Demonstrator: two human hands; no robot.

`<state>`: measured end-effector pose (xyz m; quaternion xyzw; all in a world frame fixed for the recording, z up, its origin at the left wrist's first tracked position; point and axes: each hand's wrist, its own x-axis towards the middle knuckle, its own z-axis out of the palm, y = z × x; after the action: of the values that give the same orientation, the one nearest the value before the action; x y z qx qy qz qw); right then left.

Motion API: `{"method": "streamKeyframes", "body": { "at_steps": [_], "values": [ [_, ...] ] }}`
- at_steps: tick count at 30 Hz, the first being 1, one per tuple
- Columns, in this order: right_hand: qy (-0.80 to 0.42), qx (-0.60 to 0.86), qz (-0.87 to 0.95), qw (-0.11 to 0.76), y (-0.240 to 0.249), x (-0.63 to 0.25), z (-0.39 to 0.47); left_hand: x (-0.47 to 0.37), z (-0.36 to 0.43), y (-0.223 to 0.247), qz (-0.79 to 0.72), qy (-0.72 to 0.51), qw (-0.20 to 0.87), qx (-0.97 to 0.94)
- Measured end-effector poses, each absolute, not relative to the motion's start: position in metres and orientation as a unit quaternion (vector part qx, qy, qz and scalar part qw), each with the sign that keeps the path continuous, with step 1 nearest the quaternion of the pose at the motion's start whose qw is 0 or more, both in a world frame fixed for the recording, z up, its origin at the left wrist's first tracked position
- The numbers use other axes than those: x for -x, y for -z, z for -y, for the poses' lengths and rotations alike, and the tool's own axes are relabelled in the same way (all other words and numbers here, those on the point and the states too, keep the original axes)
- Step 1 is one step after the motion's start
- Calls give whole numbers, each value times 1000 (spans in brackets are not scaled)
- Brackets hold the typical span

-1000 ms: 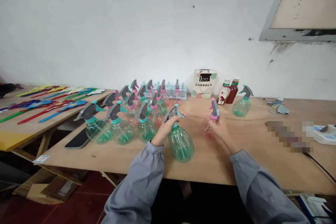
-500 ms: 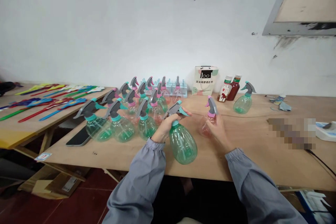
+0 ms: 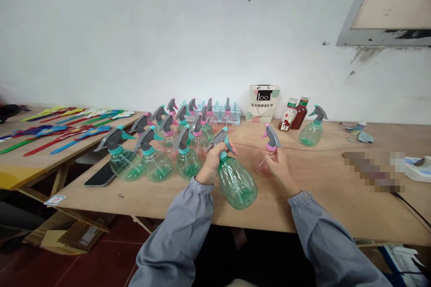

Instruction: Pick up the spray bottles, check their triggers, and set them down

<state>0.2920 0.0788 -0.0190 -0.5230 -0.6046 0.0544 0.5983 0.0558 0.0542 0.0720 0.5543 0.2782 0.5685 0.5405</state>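
My left hand [image 3: 211,161] is closed round the neck and grey-and-teal spray head of a green spray bottle [image 3: 237,184], fingers by its trigger. The bottle is tilted, its base toward the lower right, above the table's front part. Farther right, my right hand [image 3: 281,166] grips a pink spray bottle [image 3: 263,161] by its body, just under the pink collar; that one stands upright on the table. Left of my hands several green and pink spray bottles [image 3: 156,166] stand in a cluster. One more green spray bottle [image 3: 311,133] stands apart at the back right.
On the wooden table [image 3: 303,215] lies a phone [image 3: 100,175] at the left. A paper bag [image 3: 262,103] and two labelled bottles [image 3: 293,114] stand by the wall. A second table holds colourful hand-shaped items [image 3: 67,134]. A cable [image 3: 412,206] runs along the right.
My left hand's fingers have curled round the green bottle's trigger. The bottle has tipped further, its base swinging slightly right. My right hand and the pink bottle have hardly moved.
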Motion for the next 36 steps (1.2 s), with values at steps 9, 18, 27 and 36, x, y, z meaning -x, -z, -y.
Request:
{"method": "streamKeyframes", "body": {
  "at_steps": [9,18,27,36],
  "values": [
    [-79,531,601,592,14,-291,-74,-53,-56,-75,-268,-571,522,-574],
    [-71,521,607,596,17,-292,-76,-49,-45,-84,-247,-513,508,-647],
    [-72,524,604,596,18,-293,-76,-51,-67,-75,-317,-604,373,-629],
    [-80,540,599,585,16,-294,-75,-63,-112,-56,-387,-604,246,-652]
  ]
}}
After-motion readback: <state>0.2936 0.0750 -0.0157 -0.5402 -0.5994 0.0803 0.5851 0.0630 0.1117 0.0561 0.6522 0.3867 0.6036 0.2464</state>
